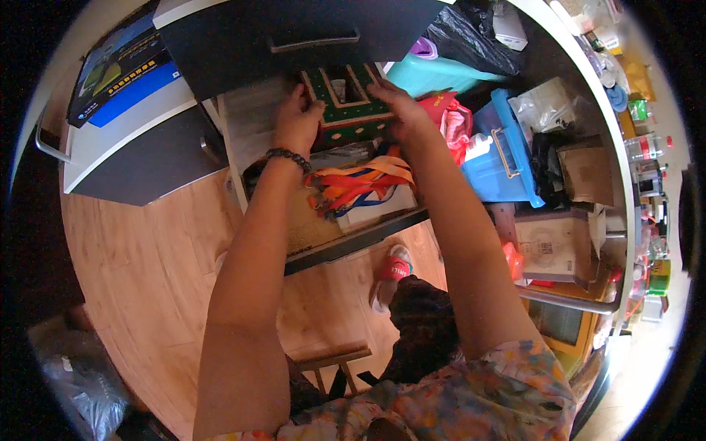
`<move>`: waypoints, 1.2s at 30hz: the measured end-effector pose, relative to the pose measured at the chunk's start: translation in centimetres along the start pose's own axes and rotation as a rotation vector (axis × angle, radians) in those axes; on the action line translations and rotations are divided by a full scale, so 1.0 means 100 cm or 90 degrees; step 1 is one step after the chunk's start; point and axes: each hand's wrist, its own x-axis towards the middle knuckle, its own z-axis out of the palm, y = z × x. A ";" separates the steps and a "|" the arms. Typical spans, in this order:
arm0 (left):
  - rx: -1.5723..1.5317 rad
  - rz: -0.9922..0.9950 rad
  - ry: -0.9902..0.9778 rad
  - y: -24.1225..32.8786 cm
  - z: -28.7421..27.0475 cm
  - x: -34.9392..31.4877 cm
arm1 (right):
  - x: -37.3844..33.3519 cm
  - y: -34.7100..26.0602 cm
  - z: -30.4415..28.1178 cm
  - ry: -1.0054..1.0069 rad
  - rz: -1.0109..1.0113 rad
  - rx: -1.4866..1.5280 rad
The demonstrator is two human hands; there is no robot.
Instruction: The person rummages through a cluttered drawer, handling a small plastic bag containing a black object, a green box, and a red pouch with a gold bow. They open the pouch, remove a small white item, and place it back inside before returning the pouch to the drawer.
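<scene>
A green tissue box (pixel 346 115) with a red border and pale dots sits at the back of a pulled-out drawer (pixel 331 251). An oblong opening shows in its top. My left hand (pixel 297 121), with a dark bead bracelet at the wrist, is closed against the box's left side. On the opposite side my right hand (pixel 401 112) grips the box near its far right corner. Between my forearms, in the front of the drawer, lies a tangle of orange, red and blue ribbons (pixel 364 184). A flat white item (pixel 382 209) is partly under them.
A dark drawer front (pixel 294 66) with a metal handle overhangs the far end. To the right, a blue plastic bin (pixel 489 165), black bags and cartons (pixel 551 246) crowd a shelf. At left stands a white-topped cabinet (pixel 143 143) bearing a blue-black box (pixel 129 70). A stool (pixel 331 360) is below.
</scene>
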 end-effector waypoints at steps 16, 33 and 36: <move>-0.146 -0.246 -0.250 0.026 -0.017 -0.019 | -0.009 -0.012 -0.027 0.080 -0.050 -0.040; -0.364 -0.373 -0.180 0.018 -0.038 0.005 | -0.017 0.000 -0.029 0.067 0.015 0.037; -0.392 -0.398 -0.168 0.018 -0.034 0.004 | -0.032 -0.007 -0.019 0.070 -0.017 0.114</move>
